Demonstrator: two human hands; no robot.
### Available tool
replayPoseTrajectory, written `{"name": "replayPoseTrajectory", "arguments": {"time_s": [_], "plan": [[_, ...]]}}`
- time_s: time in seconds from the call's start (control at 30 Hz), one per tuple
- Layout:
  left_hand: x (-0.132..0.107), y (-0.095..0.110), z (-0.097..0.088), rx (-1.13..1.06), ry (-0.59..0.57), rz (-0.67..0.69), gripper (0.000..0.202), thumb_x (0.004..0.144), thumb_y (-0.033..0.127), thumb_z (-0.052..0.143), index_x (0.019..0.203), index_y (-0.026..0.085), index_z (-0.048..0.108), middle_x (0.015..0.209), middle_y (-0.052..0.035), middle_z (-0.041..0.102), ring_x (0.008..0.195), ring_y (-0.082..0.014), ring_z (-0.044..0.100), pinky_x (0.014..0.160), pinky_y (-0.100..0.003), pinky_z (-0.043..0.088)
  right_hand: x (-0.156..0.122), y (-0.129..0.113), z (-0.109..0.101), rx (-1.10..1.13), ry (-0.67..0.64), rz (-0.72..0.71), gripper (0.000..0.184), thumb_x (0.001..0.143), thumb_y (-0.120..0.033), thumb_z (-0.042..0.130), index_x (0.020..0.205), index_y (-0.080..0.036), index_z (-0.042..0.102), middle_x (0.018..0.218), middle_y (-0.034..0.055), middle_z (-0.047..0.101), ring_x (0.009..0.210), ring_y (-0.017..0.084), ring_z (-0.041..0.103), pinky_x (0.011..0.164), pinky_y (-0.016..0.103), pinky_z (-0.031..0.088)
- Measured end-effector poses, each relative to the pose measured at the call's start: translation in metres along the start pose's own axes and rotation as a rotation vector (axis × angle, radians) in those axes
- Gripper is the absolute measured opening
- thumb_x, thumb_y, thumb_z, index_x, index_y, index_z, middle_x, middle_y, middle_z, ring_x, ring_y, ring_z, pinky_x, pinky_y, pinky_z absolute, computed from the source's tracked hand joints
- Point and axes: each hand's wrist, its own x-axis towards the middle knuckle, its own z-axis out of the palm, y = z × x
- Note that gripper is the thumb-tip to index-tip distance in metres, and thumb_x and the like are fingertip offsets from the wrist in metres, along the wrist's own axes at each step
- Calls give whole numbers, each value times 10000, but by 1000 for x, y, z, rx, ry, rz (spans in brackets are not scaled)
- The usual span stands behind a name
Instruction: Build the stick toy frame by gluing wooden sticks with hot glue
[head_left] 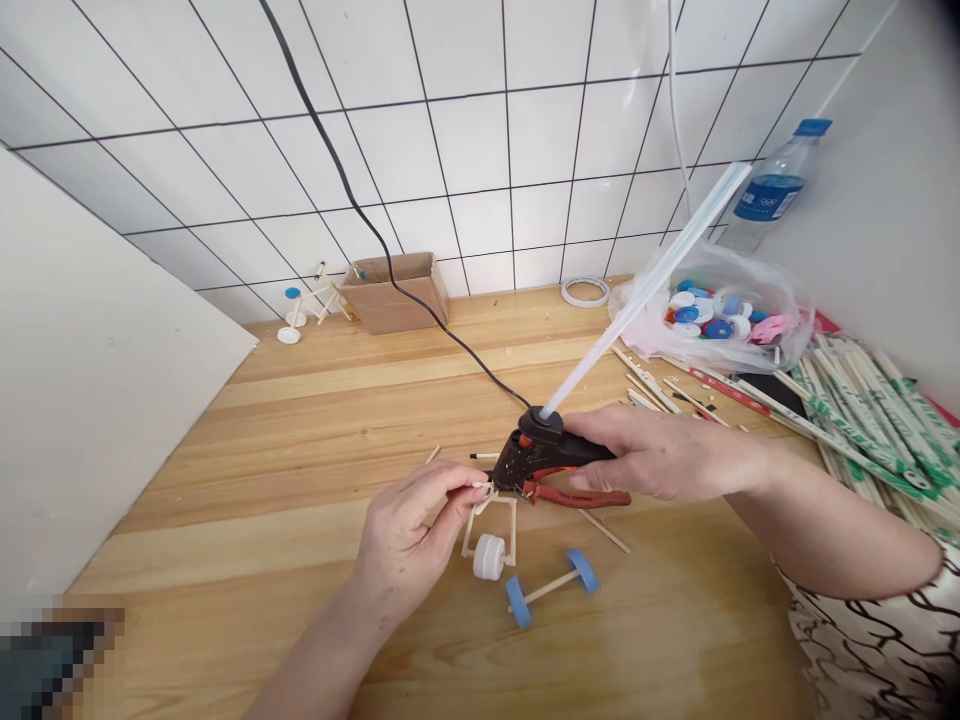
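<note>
Glue gun [544, 450] sits tight in the right hand [652, 455], tip near the small stick frame [514, 530] pinched steady by the left hand [409, 535], maybe touching.

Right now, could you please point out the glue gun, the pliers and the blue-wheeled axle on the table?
Glue gun [525, 462], head view, point on its black body.
Pliers [592, 497], head view, point on the red handle.
Blue-wheeled axle [550, 586], head view, point on the wooden stick.
</note>
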Motion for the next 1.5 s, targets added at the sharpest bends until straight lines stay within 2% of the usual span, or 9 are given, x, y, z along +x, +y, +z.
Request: {"name": "replayPoseTrajectory", "arguments": {"time_s": [0.23,0.53,0.8,1.13,1.5], "plan": [[0,1,-1,0,-2,-27,114,830,196,547,787,215,651,721,8,705,624,-118,650,598,-197,524,-1,-5,1,-37,22,25,336,806,-212,544,1136,-176,599,1008,51,669,858,206,574,739,279,425],[0,0,0,-9,-10,-16,113,834,187,546,790,208,648,728,12,699,620,-109,642,605,-188,517,0,2,0,-63,25,29,368,825,-199,523,1192,-208,558,1074,25,656,920,198,583,772,274,422],[1,0,0,1,-6,2,109,831,178,549,792,208,645,732,12,702,627,-113,646,603,-190,518,4,4,-2,5,0,-16,378,827,-188,503,1200,-147,547,1120,51,638,976,208,569,800,280,426],[0,-1,1,-12,0,36,94,818,141,566,807,200,639,747,30,693,641,-87,640,623,-156,504,10,9,-1,60,25,47,402,799,-254,560,1187,-153,582,1040,38,664,907,214,581,782,289,432],[0,-1,1,-16,17,33,99,815,122,571,813,196,637,733,36,684,627,-73,633,616,-140,502,4,6,-6,0,33,36,381,816,-322,559,1164,-172,595,928,23,674,806,181,573,728,254,438]]}}
